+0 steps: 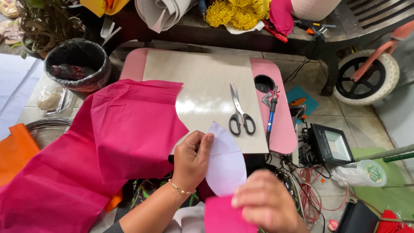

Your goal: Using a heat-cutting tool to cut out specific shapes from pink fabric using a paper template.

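Closely, two hands matched a white paper petal template [225, 162] to a pink fabric piece [220, 215].
Left hand [192, 159] fingers pinched the template's edge; right hand [267, 203] fingers were closed on the fabric, which needed flat, even alignment.

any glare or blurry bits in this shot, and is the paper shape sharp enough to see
Head view: a bright glare patch sits on the glossy board left of the scissors. The right hand is soft, close to the lens; the left hand and white paper shape are sharp. Lighting is even, shadows faint.

Single head-worn view, steeply downward, close over hands [224, 181] and small pink table [282, 129].
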